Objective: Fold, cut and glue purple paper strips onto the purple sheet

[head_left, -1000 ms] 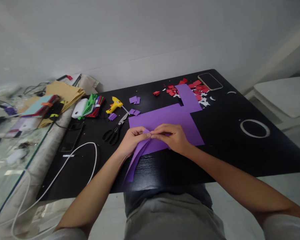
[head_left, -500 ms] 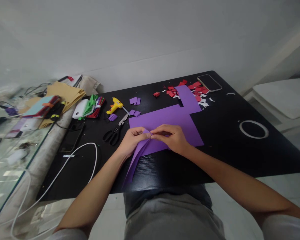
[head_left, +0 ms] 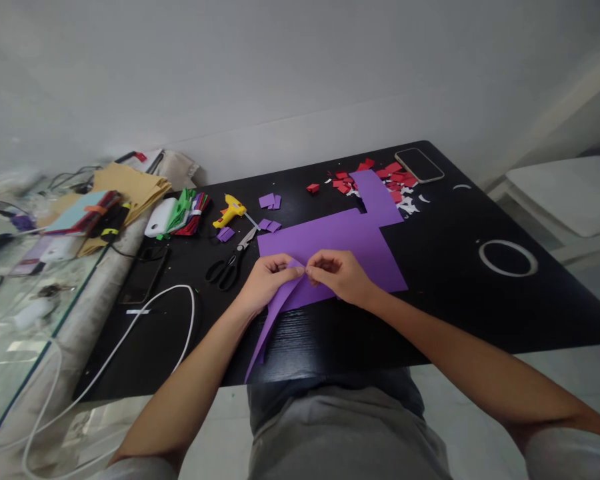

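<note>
A large purple paper sheet lies on the black table, with a notch cut from its far corner. My left hand and my right hand both pinch its near edge, fingertips almost touching. A narrow purple strip hangs down from the pinch toward the table's front edge. Black-handled scissors lie just left of my left hand.
A yellow glue gun, small purple squares, red paper scraps, a phone, a white tape ring, another dark phone, a white cable and colored paper stacks lie about.
My right fingers have curled tighter and shifted slightly at the pinch. The hanging purple strip has drawn out a little longer toward the front edge.
</note>
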A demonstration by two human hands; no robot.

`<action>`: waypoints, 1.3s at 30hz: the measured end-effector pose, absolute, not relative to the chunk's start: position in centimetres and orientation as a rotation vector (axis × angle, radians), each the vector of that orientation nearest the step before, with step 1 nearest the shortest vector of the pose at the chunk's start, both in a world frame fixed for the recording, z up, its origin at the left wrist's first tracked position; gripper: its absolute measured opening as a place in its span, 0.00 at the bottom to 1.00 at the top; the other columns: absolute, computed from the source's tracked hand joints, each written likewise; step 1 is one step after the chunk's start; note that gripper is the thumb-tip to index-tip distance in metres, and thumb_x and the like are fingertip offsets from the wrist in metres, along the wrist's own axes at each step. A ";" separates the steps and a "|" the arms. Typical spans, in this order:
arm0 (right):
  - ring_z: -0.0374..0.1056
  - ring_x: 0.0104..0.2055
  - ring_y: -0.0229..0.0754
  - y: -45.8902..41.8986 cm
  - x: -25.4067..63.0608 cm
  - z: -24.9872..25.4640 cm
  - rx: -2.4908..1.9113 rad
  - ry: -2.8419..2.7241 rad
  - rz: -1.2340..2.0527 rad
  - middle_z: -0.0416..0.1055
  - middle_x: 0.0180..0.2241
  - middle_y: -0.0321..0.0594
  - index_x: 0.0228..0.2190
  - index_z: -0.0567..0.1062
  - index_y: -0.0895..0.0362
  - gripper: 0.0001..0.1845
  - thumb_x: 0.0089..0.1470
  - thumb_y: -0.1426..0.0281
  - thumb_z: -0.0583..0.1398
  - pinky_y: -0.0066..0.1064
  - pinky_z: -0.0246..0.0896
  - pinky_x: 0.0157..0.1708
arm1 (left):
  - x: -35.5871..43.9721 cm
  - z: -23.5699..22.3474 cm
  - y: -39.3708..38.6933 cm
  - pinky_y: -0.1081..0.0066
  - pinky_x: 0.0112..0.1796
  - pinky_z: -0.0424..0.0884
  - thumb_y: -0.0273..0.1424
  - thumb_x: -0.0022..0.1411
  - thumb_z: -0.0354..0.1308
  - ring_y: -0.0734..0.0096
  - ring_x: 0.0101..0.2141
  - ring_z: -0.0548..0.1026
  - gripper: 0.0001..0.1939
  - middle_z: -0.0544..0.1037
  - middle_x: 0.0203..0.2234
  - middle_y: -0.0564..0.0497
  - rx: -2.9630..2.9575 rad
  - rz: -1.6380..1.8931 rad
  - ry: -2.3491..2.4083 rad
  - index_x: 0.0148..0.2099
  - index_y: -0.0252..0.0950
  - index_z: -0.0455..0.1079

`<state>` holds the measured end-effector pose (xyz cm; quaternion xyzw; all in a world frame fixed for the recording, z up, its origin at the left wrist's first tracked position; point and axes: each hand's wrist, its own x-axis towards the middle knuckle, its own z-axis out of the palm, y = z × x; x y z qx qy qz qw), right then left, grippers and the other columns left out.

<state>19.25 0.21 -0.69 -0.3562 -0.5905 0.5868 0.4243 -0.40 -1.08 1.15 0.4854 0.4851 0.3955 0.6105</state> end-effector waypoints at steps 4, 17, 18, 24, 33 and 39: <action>0.70 0.23 0.36 0.5 19.2 -0.6 -0.923 -1.429 1.525 0.73 0.20 0.32 0.26 0.77 0.56 0.06 0.50 0.66 0.66 0.31 0.69 0.29 | -0.5 0.8 -0.9 0.75 0.27 0.57 0.44 0.59 0.68 0.79 0.23 0.61 0.20 0.69 0.21 0.56 1.215 0.947 1.146 0.27 0.32 0.74; 0.68 0.23 0.36 1.0 19.4 -0.6 -0.966 -1.369 1.508 0.73 0.20 0.32 0.25 0.78 0.56 0.06 0.48 0.66 0.65 0.32 0.67 0.29 | -0.7 0.3 -0.7 0.74 0.28 0.58 0.46 0.58 0.70 0.77 0.24 0.63 0.19 0.73 0.23 0.54 1.237 1.009 1.178 0.33 0.32 0.79; 0.68 0.23 0.36 1.0 19.4 -0.6 -0.968 -1.365 1.510 0.72 0.20 0.32 0.25 0.77 0.55 0.06 0.48 0.66 0.65 0.32 0.67 0.29 | -0.7 0.3 -0.7 0.75 0.28 0.58 0.46 0.57 0.71 0.77 0.24 0.64 0.19 0.74 0.23 0.54 1.241 1.023 1.183 0.32 0.32 0.79; 0.69 0.24 0.38 1.1 19.7 -0.5 -0.897 -1.376 1.613 0.73 0.20 0.33 0.25 0.76 0.55 0.07 0.49 0.65 0.64 0.32 0.67 0.31 | -0.5 0.4 -0.8 0.75 0.26 0.56 0.46 0.56 0.71 0.78 0.22 0.61 0.20 0.71 0.19 0.55 1.335 1.047 1.221 0.29 0.32 0.78; 0.70 0.25 0.39 1.3 19.5 -0.6 -0.956 -1.411 1.501 0.73 0.23 0.34 0.26 0.78 0.55 0.13 0.49 0.59 0.69 0.34 0.68 0.31 | -0.1 0.3 -1.0 0.75 0.25 0.56 0.47 0.57 0.70 0.79 0.21 0.63 0.21 0.72 0.19 0.55 1.277 0.924 1.167 0.31 0.32 0.77; 0.70 0.26 0.40 2.2 20.3 -0.5 -1.033 -1.301 1.365 0.73 0.22 0.34 0.27 0.78 0.54 0.12 0.50 0.59 0.68 0.35 0.68 0.33 | -0.9 0.6 -0.7 0.76 0.23 0.61 0.45 0.55 0.72 0.78 0.18 0.67 0.19 0.75 0.19 0.54 1.168 0.713 1.128 0.31 0.33 0.76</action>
